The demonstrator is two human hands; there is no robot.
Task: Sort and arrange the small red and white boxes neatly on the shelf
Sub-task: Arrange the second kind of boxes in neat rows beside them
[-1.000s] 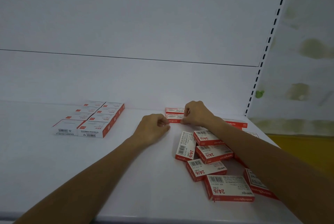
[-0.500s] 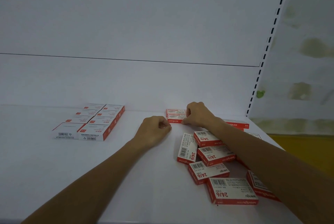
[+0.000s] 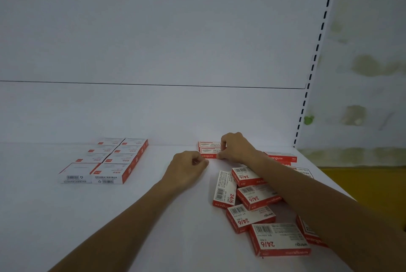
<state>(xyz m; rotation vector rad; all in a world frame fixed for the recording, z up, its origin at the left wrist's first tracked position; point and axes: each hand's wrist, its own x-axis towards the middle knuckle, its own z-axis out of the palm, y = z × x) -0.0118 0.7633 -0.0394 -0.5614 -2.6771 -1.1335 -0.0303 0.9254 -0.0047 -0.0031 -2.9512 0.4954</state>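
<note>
Two small red and white boxes lie in a row against the back of the white shelf [image 3: 66,216]. My right hand [image 3: 236,148] pinches the nearer box [image 3: 207,153] at its right end; the farther box [image 3: 208,144] sits just behind it. With its fingers curled and nothing visible in them, my left hand [image 3: 186,167] rests on the shelf by that box's front left corner. Whether it touches the box, I cannot tell. A loose pile of several boxes [image 3: 252,197] marked 24/6 lies under and beside my right forearm.
A neat two-wide block of several whiter boxes [image 3: 109,159] sits at the back left. Another red box [image 3: 282,158] lies behind my right arm. The slotted upright [image 3: 316,52] ends the shelf on the right, with a stained wall beyond.
Both hands stay at the back box, almost unmoved. The view has tilted slightly, so everything sits a little lower in frame.
</note>
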